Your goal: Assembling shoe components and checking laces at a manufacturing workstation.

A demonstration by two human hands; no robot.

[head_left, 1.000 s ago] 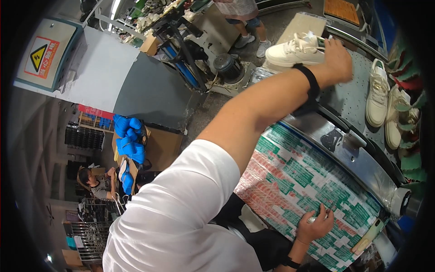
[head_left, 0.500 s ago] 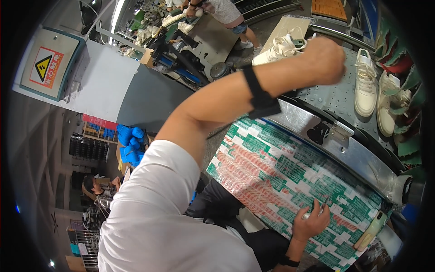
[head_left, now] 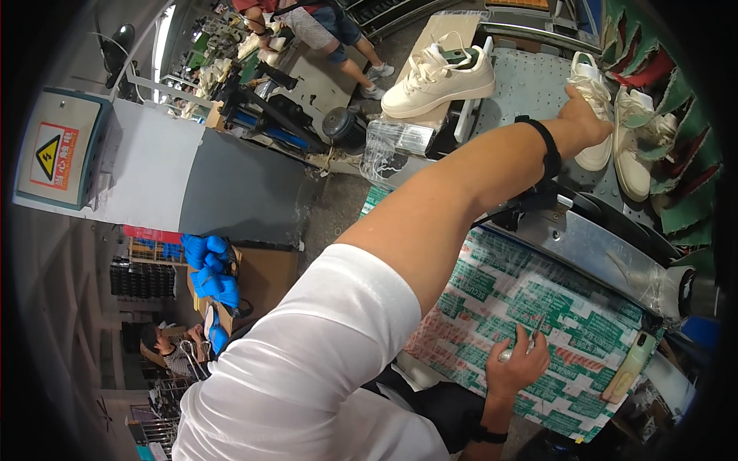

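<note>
Cream lace-up sneaker (head_left: 596, 86) at two o'clock, on the perforated surface (head_left: 526, 77); your left hand (head_left: 586, 121) lies over its side, whether gripping cannot be told. Your right hand (head_left: 519, 365), between four and five, curls round a small silvery object (head_left: 505, 355). Progress, by judgement: lone sneaker (head_left: 438, 83) sits apart at one o'clock, reaching over a tan board (head_left: 453, 26); the two o'clock one and its neighbouring sneaker (head_left: 633, 154) seem left. Half a second earlier, your left arm and hand masked the lone one's heel; now it shows.
</note>
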